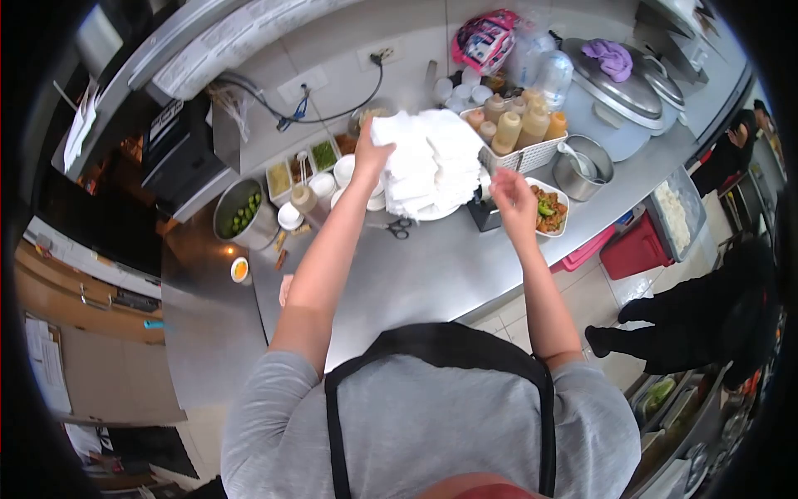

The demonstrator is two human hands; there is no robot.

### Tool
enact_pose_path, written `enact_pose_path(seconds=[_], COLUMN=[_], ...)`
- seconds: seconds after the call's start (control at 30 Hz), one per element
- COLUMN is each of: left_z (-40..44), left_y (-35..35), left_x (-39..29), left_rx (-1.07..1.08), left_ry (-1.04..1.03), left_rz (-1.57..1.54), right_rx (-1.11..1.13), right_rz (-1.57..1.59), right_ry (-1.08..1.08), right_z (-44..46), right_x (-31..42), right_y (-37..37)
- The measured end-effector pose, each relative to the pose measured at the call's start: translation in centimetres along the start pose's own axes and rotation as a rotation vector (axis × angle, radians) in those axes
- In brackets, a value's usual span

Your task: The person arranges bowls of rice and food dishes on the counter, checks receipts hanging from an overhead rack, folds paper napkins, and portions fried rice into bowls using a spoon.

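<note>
Toward the counter's (pixel 399 283) back edge, the left hand's (pixel 374 156) fingers are partly hidden by the stack of white sheets (pixel 428 162) they grip, which also covers most of the plate (pixel 440 215) beneath. The right hand's (pixel 517 206) fingertips are blurred, so whether they touch the stack cannot be told; that hand overlaps a dark box (pixel 484 216) too. Near the counter's left end, the left forearm (pixel 312 266) hides part of a pinkish thing (pixel 286 289), too little showing to identify. Beyond the counter's right edge, a person in black (pixel 706 320) fades into the dark picture rim. Wall papers (pixel 46 362) carry print too small to read.
</note>
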State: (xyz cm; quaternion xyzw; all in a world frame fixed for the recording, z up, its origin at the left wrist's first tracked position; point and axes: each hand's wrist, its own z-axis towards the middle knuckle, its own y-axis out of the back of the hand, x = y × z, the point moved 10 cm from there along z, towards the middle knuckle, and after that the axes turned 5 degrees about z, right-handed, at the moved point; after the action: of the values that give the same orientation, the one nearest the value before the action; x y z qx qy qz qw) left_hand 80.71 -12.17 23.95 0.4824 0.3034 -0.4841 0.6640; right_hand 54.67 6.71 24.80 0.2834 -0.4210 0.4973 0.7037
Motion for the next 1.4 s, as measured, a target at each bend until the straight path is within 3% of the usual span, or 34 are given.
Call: enact_pose_path(seconds=[0.1, 0.17, 0.33, 0.43, 0.5, 0.63, 0.7, 0.73, 0.8, 0.83, 0.9, 1.03, 1.13, 1.4], left_z=[-0.6, -1.3, -2.5, -3.8, -4.3, -2.5, -1.1, -0.7, -0.2, 0.1, 0.3, -0.9, -1.6, -1.7], left_y=[0.5, 0.8, 4.0, 5.3, 4.9, 3.5, 1.7, 1.4, -0.9, -1.6, -4.4, -7.8, -6.7, -4.3], left_x=[0.0, -0.6, -0.9, 1.2, 1.3, -2.4, -5.1, -6.0, -8.8, -8.7, -6.1, 0.5, -1.8, -4.6], left_rx=[-0.005, 0.068, -0.019, -0.094, -0.054, -0.009, 0.087, 0.082, 0.141, 0.134, 0.320, 0.493, 0.312, 0.308], left_ry=[0.057, 0.212, 0.132, 0.092, 0.181, 0.085, -0.109, -0.101, -0.285, -0.283, -0.224, -0.099, -0.231, -0.261], left_rz=[-0.098, -0.212, 0.094, 0.026, -0.046, -0.093, 0.280, 0.278, 0.800, 0.801, 1.002, 1.076, 0.951, 0.812], right_rx=[-0.021, -0.009, 0.003, 0.019, 0.041, 0.047, 0.050, 0.060, 0.293, 0.297, 0.557, 0.862, 0.822, 0.842], right_rz=[-0.054, -0.093, -0.158, -0.151, -0.214, -0.200, -0.207, -0.207, -0.504, -0.502, -0.634, -0.839, -0.823, -0.744], right_ry=[-0.038, -0.094, -0.023, 0.050, 0.094, 0.148, 0.276, 0.274, 0.287, 0.292, 0.356, 0.242, 0.218, 0.208], right_z=[-0.9, -1.0, 1.2, 3.7, 5.9, 11.3, 13.7, 14.9, 16.3, 16.4, 14.9, 10.2, 9.3, 10.6], right_x=[-1.8, -2.9, -1.6, -0.8, 0.1, 0.9, 2.1, 1.6, 0.0, -1.2, -4.5, -10.9, -9.2, -7.8], right_y=[1.7, 2.2, 1.5, 0.7, 0.0, -1.6, -2.7, -3.3, -6.7, -7.3, -11.4, -14.8, -15.0, -15.4])
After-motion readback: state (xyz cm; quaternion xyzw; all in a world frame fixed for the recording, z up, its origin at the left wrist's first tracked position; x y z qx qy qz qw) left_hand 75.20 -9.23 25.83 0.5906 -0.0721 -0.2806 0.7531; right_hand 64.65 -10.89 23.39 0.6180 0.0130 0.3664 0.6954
